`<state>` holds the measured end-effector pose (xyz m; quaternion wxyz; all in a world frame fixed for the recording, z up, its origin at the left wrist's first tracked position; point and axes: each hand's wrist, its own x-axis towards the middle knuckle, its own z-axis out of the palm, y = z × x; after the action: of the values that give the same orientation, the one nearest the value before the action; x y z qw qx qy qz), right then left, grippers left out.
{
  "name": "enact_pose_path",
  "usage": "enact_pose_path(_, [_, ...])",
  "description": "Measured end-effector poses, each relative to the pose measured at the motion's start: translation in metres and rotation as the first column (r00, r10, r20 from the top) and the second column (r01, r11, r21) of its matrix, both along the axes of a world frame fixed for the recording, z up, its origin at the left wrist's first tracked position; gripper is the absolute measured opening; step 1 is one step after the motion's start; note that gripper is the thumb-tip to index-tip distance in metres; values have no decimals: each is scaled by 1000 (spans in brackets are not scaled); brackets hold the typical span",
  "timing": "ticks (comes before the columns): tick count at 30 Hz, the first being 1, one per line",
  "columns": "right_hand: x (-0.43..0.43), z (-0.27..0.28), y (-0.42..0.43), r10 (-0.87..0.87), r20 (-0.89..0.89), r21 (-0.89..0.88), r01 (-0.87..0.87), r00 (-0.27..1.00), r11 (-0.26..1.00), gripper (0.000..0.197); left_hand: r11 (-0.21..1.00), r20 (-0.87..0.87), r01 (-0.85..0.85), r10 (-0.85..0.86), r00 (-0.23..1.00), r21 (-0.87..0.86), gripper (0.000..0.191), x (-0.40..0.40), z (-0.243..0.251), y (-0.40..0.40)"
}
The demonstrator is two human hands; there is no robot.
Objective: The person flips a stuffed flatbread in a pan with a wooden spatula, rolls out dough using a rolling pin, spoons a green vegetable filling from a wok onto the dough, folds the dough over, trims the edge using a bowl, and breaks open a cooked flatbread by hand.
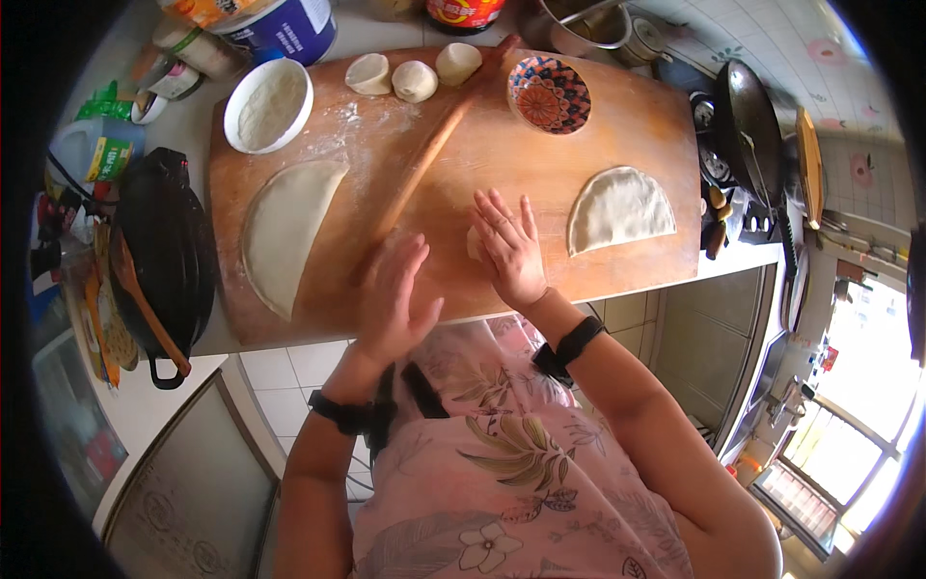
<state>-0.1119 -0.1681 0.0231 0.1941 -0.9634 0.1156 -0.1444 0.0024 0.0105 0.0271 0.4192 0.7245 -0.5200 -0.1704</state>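
Note:
My right hand (510, 253) rests palm down over a small piece of dough (474, 244), which it partly hides, on a wooden board (622, 279). My left hand (398, 297) is raised over the board's near edge, holding nothing, beside the near end of a long wooden rolling pin (427, 155). A half-round folded dough sheet (289, 231) lies at the left. At the right sits another half-round dough piece (621, 208), its surface bumpy. Several dough pieces (414, 81) stand along the far edge, between a white bowl with flour (268, 107) and a patterned bowl (550, 95).
Left of the board is a black pan (166, 268) with a wooden spatula (148, 304) across it. A wok (749, 134) stands upright at the right by the stove. Behind the board are a blue tub (289, 32), a jar (464, 11) and a metal pot (587, 29).

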Motion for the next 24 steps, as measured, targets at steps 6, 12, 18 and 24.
enact_pose_path(6, [1,-10,-10,-4,-154,-40,-3,988,999,48,999,-20,-9,9,1000,-43,61,5,-1,5])
enact_pose_path(12, [7,16,-7,-88,-88,67,94,992,993,55,998,-49,-12,9,999,-63,61,11,-20,21])
enact_pose_path(18, [24,-5,-5,-73,-231,-97,52,970,994,60,999,-5,36,-36,999,5,68,6,-27,20])
enact_pose_path(24, [28,-1,-2,-57,-229,-185,14,972,983,62,998,31,49,-48,998,-33,68,4,-31,23])
